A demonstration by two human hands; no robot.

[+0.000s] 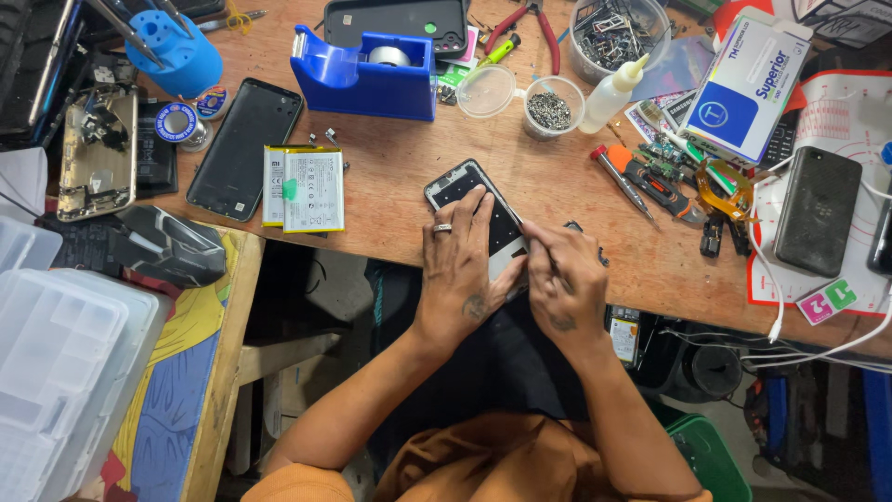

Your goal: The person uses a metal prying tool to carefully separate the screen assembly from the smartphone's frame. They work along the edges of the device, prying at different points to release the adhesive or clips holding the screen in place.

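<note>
My left hand (457, 270) lies flat, fingers spread, pressing the opened phone (478, 218) at the bench edge. At its three o'clock, my right hand (565, 284) pinches closed against the phone's lower corner.

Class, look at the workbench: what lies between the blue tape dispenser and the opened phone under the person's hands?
In the head view, only bare wooden bench top lies between the blue tape dispenser and the opened phone.

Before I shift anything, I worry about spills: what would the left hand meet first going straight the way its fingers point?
Probably the small cup of screws; the left hand lies on the phone.
</note>
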